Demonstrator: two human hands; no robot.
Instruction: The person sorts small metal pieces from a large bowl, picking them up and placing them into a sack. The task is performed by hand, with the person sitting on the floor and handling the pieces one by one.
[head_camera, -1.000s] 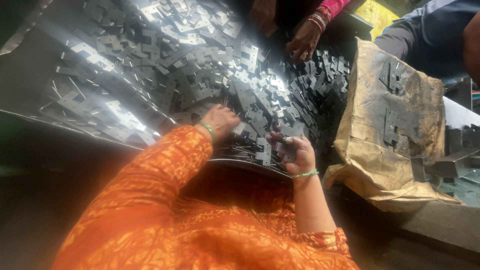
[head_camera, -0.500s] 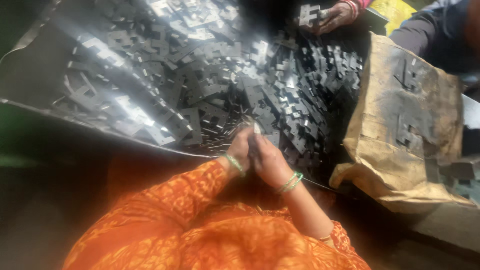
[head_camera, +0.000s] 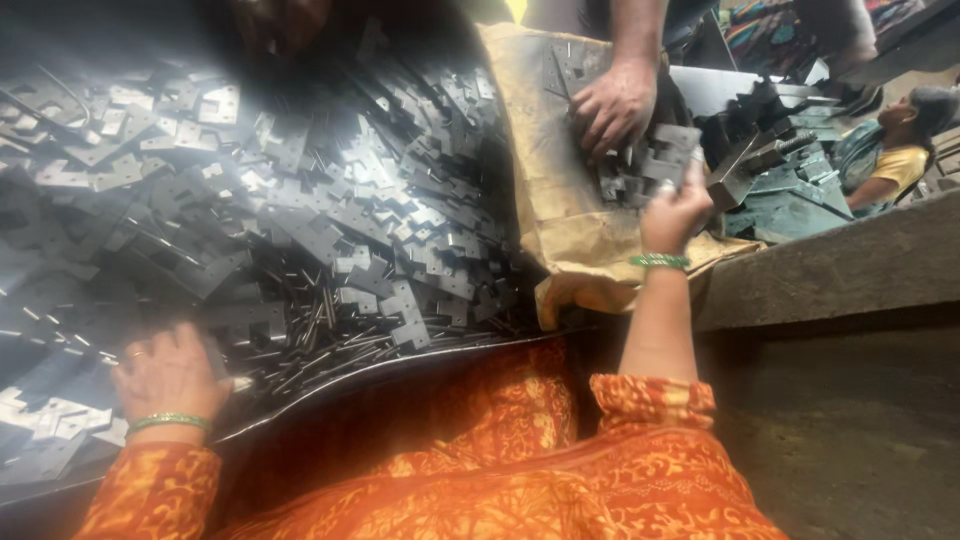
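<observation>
- Hinge plates, dark stamped metal pieces, sit stacked in the right hand in the upper right of the frame; its fingers are closed around the stack, held over a brown paper sack.
- Just above it, another person's hand presses down on more plates lying on the same sack, fingers spread and bent.
- Left hand, in the lower left of the frame, lies palm down on the heap with fingers curled; a thin pale pin pokes out beside the thumb, but I cannot tell whether the fingers actually pinch it.
- Both wrists wear green bangles, and the sleeves are orange patterned cloth.
- The surface is a wide shiny metal sheet filling the left and centre, piled with loose grey plates and thin rods; almost none of it shows bare.
- Its curved front edge runs from lower left toward the centre, just above the lap.
- The sack is crumpled and stained, with its torn lower lip hanging over the sheet's right end; no label shows on it.
- At right, a grey concrete ledge slopes across, with dark floor below it.
- In the far upper right, a seated person in a yellow top is beside green metal machinery.
</observation>
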